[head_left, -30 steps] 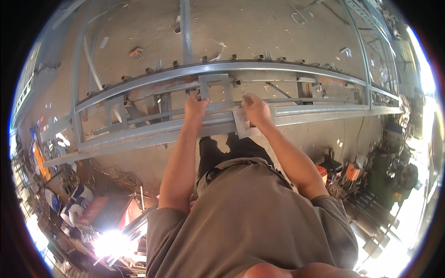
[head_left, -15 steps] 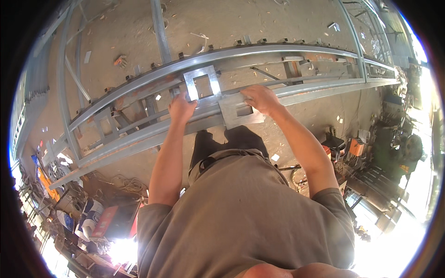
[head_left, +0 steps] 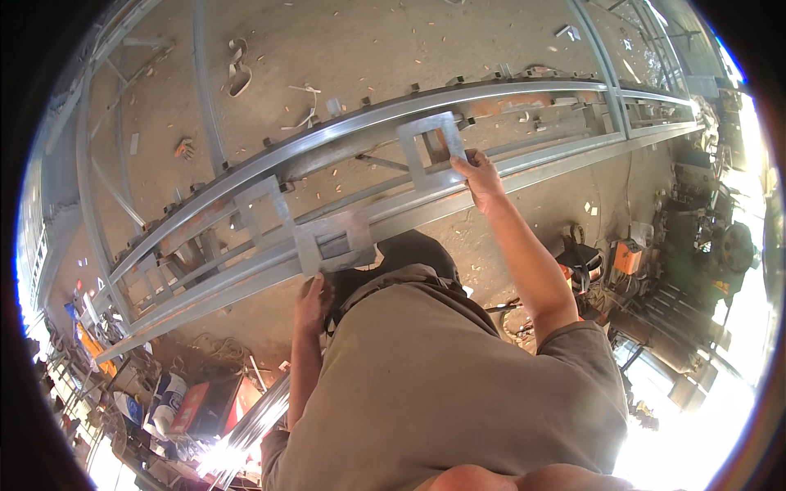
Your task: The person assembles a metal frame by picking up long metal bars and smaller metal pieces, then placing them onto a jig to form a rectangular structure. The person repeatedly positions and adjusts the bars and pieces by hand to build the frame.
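My right hand [head_left: 481,178] pinches the lower right corner of a flat metal plate [head_left: 416,165] with a square cutout. This plate stands tilted across the long steel rails [head_left: 540,161] of a frame. Nearer my body, my left hand [head_left: 313,301] is closed at the lower end of another flat cut-out metal plate [head_left: 306,248]. That one is smeared by motion. A paler plate edge [head_left: 260,192] shows beside it, and I cannot tell whether it belongs to the same piece or to a second one.
Steel uprights [head_left: 206,90] rise from the frame on its far side. Offcuts and a strap [head_left: 239,78] lie on the floor beyond. An orange-fronted box [head_left: 627,257] and tools sit at the right. A red box [head_left: 201,405], cables and a bundle of metal lengths [head_left: 258,421] are at lower left.
My view has shifted along the frame to the right. My right hand is now higher, gripping a plate's corner. My left hand has come down toward my body with a blurred plate.
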Demonstrator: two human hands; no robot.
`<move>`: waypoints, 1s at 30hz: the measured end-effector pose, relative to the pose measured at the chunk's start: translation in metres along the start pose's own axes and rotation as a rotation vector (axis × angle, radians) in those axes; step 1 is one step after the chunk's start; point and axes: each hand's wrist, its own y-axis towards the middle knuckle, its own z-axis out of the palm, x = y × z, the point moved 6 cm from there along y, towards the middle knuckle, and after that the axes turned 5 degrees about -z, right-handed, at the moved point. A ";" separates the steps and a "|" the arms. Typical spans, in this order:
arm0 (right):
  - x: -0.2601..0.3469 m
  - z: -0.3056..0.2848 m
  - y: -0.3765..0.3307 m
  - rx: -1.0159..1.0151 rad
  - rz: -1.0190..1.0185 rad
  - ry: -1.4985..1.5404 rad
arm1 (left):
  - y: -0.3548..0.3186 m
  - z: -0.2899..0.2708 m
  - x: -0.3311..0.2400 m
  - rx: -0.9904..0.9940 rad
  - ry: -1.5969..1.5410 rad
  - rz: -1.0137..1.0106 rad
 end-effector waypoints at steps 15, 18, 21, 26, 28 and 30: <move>0.033 -0.032 0.027 -0.154 -0.448 -1.186 | 0.010 0.091 0.012 -0.118 -0.519 0.154; 0.016 0.017 -0.007 0.158 -0.420 -0.891 | -0.014 0.086 0.003 -0.224 -0.391 0.300; -0.005 0.087 -0.061 0.599 -0.332 -0.558 | -0.034 0.099 -0.009 -0.119 -0.443 0.353; 0.004 0.151 -0.090 0.630 -0.470 -0.627 | -0.048 0.118 -0.036 -0.015 -0.411 0.387; 0.009 0.148 -0.084 0.665 -0.368 -0.599 | -0.050 0.128 -0.050 0.061 -0.360 0.414; 0.015 0.131 -0.077 0.610 -0.294 -0.562 | -0.053 0.144 -0.064 0.172 -0.322 0.446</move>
